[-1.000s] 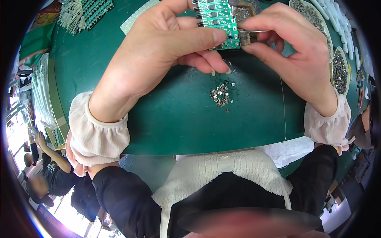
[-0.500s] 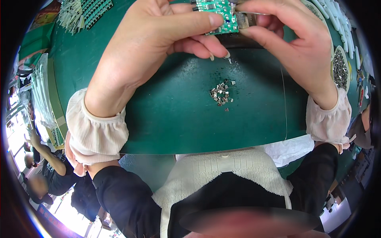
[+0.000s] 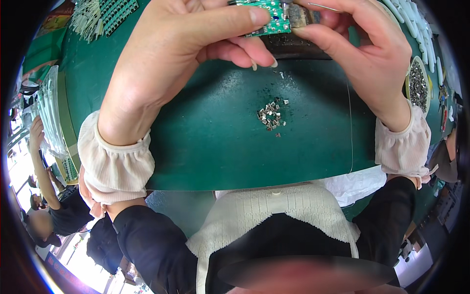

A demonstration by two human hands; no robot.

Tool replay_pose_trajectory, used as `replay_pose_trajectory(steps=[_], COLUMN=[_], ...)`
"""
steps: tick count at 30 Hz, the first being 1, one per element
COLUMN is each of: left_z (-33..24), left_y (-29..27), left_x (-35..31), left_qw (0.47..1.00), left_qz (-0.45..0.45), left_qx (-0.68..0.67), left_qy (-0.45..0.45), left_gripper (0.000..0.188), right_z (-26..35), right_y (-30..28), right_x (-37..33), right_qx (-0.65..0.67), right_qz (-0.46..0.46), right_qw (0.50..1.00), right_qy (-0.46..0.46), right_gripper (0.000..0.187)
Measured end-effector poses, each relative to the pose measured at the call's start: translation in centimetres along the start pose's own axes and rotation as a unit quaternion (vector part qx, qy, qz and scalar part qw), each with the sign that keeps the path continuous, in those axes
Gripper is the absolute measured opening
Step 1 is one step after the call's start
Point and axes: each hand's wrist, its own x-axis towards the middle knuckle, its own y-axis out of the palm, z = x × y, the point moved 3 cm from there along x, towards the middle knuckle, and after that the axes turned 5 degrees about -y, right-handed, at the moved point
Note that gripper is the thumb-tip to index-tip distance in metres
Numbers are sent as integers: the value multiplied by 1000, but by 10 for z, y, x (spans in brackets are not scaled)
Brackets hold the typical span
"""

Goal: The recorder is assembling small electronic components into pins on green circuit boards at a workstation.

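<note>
1. Green worktop point(image 3: 210, 159) fills the middle, its near edge curving just in front of the person's lap; busy workroom bkgd at both sides, bent by the lens.
2. L hand point(image 3: 181, 44): gripping a green circuit board point(image 3: 277, 26), thumb flat on top, other fingers curled under. Board is at far centre, btwn both hands, its far part partly out of view.
3. R hand point(image 3: 367, 54): fingers curled, holding a thin silver wire point(image 3: 324, 7); exact grip partly hidden. Thumb tip is just beside the board's R edge.
4. Grey metal tip point(image 3: 286, 10) at the board's R part, upper end cut off; can't tell if it touches.
5. Worn brown block point(image 3: 299, 18) just R of the board, w/ a dark base point(image 3: 298, 51) on its near side.
6. Nearer, approx. centre: loose pile of small silver pcs point(image 3: 270, 116) on the worktop, a few strays round it. Fine strand point(image 3: 350, 122) runs from by the R hand to the near edge.
7. Cream gathered cuffs point(image 3: 117, 159) on both forearms.
8. R side: pale dish point(image 3: 428, 95) w/ small metal bits point(image 3: 417, 84); white tubes point(image 3: 416, 29) farther off.
9. Far L: panel of small boards point(image 3: 116, 13) next to a bundle of pale leads point(image 3: 87, 19). L edge: shallow tray point(image 3: 65, 112) w/ clear-wrapped pale lengths point(image 3: 51, 112).
10. Near R: crumpled white plastic point(image 3: 355, 187) by the worktop edge. Co-worker point(image 3: 71, 210) in a dark top at L, one arm up.
</note>
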Motion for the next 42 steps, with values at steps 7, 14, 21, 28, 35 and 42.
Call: replay_pose_trajectory(steps=[7, 14, 21, 28, 35, 42], left_z=[1, 1, 6, 6, 4, 8], left_y=[11, 5, 7, 3, 6, -1], left_x=[5, -1, 3, 0, 0, 4], left_qw=[999, 1000, 1000, 1000, 999, 999], left_qz=[26, -5, 0, -9, -23, -5], left_qx=[-26, 29, -3, -13, 21, 13], left_qy=[-5, 6, -15, 6, 26, 48], left_gripper=[40, 40, 39, 36, 37, 37], right_z=[-22, 1, -30, -7, -7, -5], right_y=[-1, 6, 6, 1, 3, 4], right_x=[-5, -9, -16, -12, -14, -11], right_qx=[-68, -57, 213, -5, -28, -41], right_qz=[-20, -8, 3, 39, 41, 24], right_qw=[985, 997, 977, 995, 997, 995], right_qy=[-155, -43, 23, -91, -60, -91], right_gripper=[28, 31, 17, 12, 12, 11])
